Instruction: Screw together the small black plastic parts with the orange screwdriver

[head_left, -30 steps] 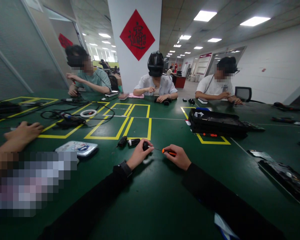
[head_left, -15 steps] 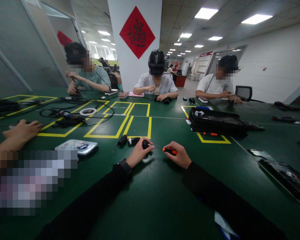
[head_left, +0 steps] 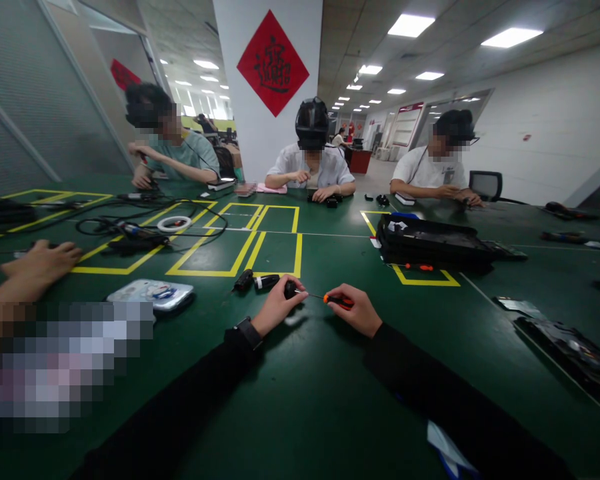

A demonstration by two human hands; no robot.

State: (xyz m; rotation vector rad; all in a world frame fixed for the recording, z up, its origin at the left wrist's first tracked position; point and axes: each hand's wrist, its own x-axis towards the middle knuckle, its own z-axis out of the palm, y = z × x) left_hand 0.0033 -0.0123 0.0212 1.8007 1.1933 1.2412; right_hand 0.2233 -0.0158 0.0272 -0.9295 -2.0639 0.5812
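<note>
My left hand (head_left: 276,308) is closed around a small black round part (head_left: 290,289), just above the green table (head_left: 300,400). In my right hand (head_left: 359,312) is an orange and black screwdriver (head_left: 341,302), its thin shaft pointing left at the black part. The shaft's tip is hidden at my left fingertips. Beside my left hand lie a black piece (head_left: 244,281) and a black cylinder with a white band (head_left: 267,283).
At the left are a co-worker's hand (head_left: 45,261), a phone (head_left: 153,294), cables and a white ring (head_left: 174,224). A black casing (head_left: 430,244) and another orange screwdriver (head_left: 419,267) lie right of centre. Circuit parts (head_left: 570,347) are far right. Three people sit opposite.
The whole view has shifted very slightly. My hands keep the same hold, with the screwdriver's handle turned a little in my right fingers.
</note>
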